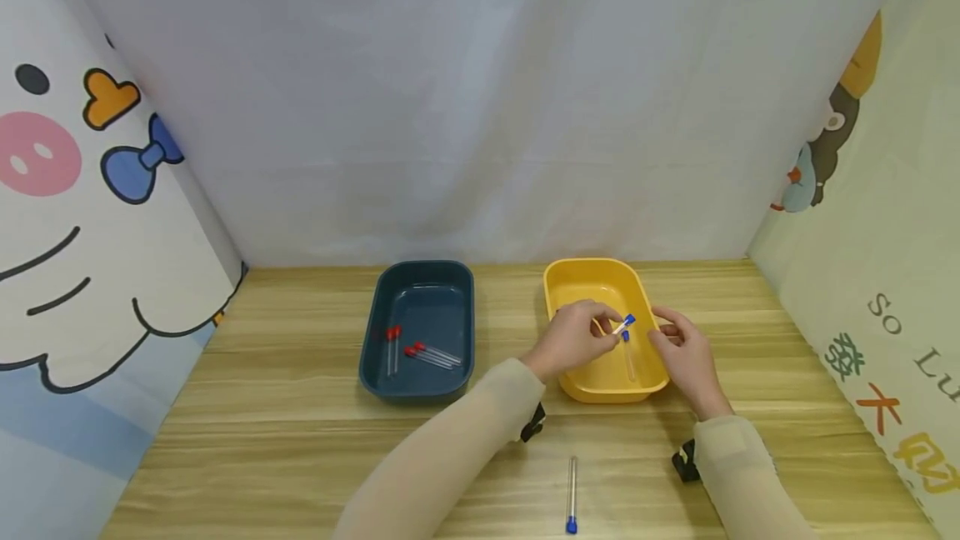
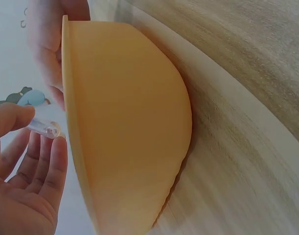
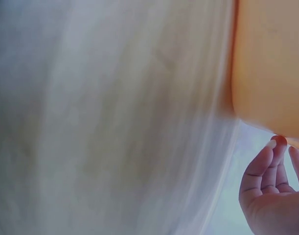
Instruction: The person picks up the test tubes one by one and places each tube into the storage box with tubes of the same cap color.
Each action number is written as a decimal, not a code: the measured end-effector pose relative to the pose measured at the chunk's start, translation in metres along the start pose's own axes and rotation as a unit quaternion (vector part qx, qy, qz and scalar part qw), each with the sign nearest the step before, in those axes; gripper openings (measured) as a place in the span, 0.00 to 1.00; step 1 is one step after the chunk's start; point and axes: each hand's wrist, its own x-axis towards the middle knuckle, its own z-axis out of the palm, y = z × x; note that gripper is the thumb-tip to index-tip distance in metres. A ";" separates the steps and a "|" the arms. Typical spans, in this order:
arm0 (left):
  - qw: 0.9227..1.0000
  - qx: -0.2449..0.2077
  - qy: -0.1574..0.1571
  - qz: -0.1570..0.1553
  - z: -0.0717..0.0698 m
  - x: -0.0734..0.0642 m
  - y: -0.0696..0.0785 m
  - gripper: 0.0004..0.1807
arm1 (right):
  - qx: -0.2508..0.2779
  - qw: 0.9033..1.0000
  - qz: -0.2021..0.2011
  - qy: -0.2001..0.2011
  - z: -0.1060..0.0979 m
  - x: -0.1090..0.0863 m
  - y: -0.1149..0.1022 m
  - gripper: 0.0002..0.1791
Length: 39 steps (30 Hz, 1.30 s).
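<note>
My left hand (image 1: 573, 336) pinches a clear test tube with a blue cap (image 1: 629, 319) between thumb and fingers, above the yellow tray (image 1: 592, 394). In the left wrist view the tube's clear end (image 2: 45, 128) shows at the thumb and fingertips, beside the tray's rim. My right hand (image 1: 690, 357) grips the right rim of the tray, thumb on the inner side and fingers outside. A second blue-capped test tube (image 1: 629, 361) lies inside the yellow tray. Nearer to me, another blue-capped test tube (image 1: 572, 490) lies on the table between the forearms, cap towards me.
Left of the yellow tray stands a dark blue tray (image 1: 427, 390) holding several red-capped test tubes (image 1: 435, 357). Both trays sit on a wood-grain table (image 1: 300, 440). A pale curtain (image 1: 480, 107) rises behind, and printed panels stand at both sides.
</note>
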 end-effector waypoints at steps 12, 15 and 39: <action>0.997 -0.033 0.034 -0.064 0.021 0.016 -0.004 0.16 | 0.004 1.000 -0.001 0.002 0.000 0.000 -0.001 0.25; 0.993 -0.040 0.038 -0.100 0.024 0.017 -0.005 0.21 | 0.004 1.000 0.006 0.000 0.000 0.000 -0.002 0.25; 0.984 -0.026 0.005 -0.179 0.043 0.026 -0.006 0.24 | 0.004 1.000 0.002 0.004 0.000 0.000 0.001 0.25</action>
